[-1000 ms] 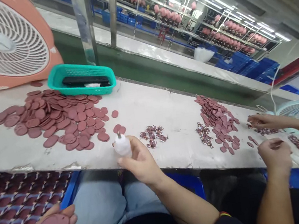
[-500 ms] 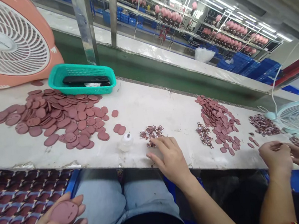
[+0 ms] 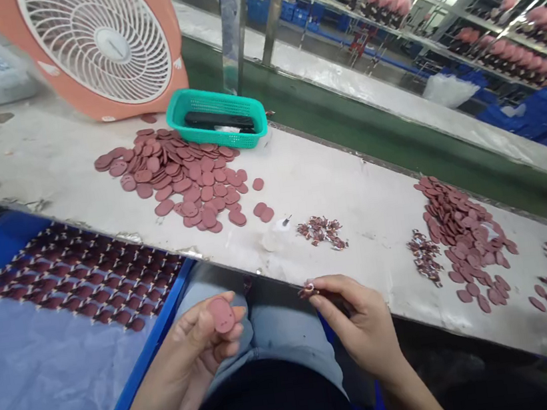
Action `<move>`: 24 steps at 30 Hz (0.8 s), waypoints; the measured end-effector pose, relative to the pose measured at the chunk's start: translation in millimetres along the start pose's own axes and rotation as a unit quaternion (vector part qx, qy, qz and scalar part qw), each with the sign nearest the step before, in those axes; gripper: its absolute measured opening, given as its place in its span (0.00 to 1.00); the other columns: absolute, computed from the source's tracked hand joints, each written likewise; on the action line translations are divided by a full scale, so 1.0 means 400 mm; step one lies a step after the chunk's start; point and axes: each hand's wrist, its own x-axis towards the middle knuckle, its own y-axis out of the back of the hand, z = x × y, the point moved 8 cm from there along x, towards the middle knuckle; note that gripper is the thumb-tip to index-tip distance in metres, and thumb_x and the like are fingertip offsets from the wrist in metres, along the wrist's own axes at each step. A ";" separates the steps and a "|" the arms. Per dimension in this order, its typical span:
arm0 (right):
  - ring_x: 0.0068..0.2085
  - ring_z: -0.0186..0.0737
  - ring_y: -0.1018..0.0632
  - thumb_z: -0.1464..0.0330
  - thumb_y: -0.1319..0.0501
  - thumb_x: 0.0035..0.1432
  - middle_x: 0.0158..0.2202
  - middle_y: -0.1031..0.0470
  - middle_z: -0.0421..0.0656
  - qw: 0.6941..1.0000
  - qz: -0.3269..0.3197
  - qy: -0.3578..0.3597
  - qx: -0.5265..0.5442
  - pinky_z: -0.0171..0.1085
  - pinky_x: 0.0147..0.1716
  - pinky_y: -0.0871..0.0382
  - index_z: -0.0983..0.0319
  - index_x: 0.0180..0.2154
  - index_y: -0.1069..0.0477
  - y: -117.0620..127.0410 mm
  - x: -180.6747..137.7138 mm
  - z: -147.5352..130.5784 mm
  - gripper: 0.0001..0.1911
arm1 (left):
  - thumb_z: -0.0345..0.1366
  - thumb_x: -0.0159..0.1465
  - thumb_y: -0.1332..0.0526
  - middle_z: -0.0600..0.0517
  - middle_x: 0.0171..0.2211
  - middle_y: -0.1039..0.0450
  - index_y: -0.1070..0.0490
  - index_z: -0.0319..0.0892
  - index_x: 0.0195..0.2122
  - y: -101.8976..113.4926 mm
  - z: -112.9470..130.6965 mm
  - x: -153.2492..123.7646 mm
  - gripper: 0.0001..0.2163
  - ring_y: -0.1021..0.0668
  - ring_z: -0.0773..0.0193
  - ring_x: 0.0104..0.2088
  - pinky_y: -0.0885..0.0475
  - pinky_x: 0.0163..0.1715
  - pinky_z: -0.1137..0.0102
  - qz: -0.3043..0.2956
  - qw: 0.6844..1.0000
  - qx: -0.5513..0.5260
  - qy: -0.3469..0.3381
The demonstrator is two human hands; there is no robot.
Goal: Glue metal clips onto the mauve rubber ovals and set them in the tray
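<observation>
Head view: pinching flat, dusty-pink oval disc w/ small dark marks (image 3: 223, 315) btwn thumb & fingers of L hand (image 3: 195, 343), rest of fingers half-curled, forearm slanting up from btm L. Gripping small brown-and-white piece (image 3: 308, 290) in tips of R hand (image 3: 361, 318), thumb & index nearly together, pointing left, forearm from btm R. Keeping hands apart, disc above light-blue jeans (image 3: 293, 357), small piece by near edge of long white tabletop (image 3: 368, 199); can't tell if touching.

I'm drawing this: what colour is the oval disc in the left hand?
The oval disc is dusty pink, best seen in the head view.
</observation>
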 end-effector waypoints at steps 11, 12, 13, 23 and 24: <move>0.36 0.37 0.22 0.67 0.31 0.59 0.35 0.20 0.41 0.974 -0.115 -0.027 0.192 0.38 0.37 0.26 0.57 0.40 0.21 -0.144 0.089 -0.139 0.06 | 0.49 0.50 0.24 0.52 0.24 0.25 0.16 0.40 0.32 -0.034 -0.005 -0.013 0.17 0.25 0.70 0.24 0.27 0.22 0.80 -0.123 0.992 -0.009 0.012; 0.35 0.37 0.23 0.67 0.31 0.59 0.35 0.20 0.40 0.975 -0.121 -0.023 0.187 0.37 0.37 0.27 0.57 0.39 0.21 -0.147 0.091 -0.140 0.05 | 0.49 0.50 0.24 0.52 0.24 0.25 0.16 0.40 0.31 -0.034 -0.005 -0.013 0.17 0.26 0.70 0.23 0.27 0.22 0.80 -0.131 0.991 -0.013 0.011; 0.35 0.37 0.23 0.66 0.31 0.59 0.34 0.20 0.40 0.975 -0.127 -0.020 0.181 0.37 0.36 0.27 0.57 0.39 0.21 -0.151 0.091 -0.141 0.04 | 0.49 0.51 0.24 0.52 0.24 0.26 0.17 0.40 0.30 -0.034 -0.005 -0.012 0.16 0.26 0.71 0.23 0.27 0.23 0.80 -0.137 0.990 -0.017 0.010; 0.34 0.38 0.23 0.66 0.31 0.60 0.32 0.19 0.40 0.977 -0.168 0.017 0.128 0.39 0.38 0.28 0.58 0.37 0.21 -0.152 0.105 -0.166 0.03 | 0.49 0.52 0.25 0.54 0.22 0.28 0.18 0.40 0.28 -0.028 -0.010 -0.009 0.16 0.26 0.72 0.23 0.26 0.23 0.80 -0.139 0.990 -0.010 0.017; 0.34 0.37 0.23 0.67 0.31 0.60 0.32 0.19 0.39 0.977 -0.172 0.022 0.123 0.39 0.38 0.28 0.58 0.37 0.21 -0.152 0.104 -0.167 0.03 | 0.49 0.52 0.25 0.54 0.22 0.28 0.17 0.40 0.29 -0.028 -0.011 -0.008 0.16 0.26 0.72 0.23 0.26 0.23 0.80 -0.140 0.990 -0.010 0.018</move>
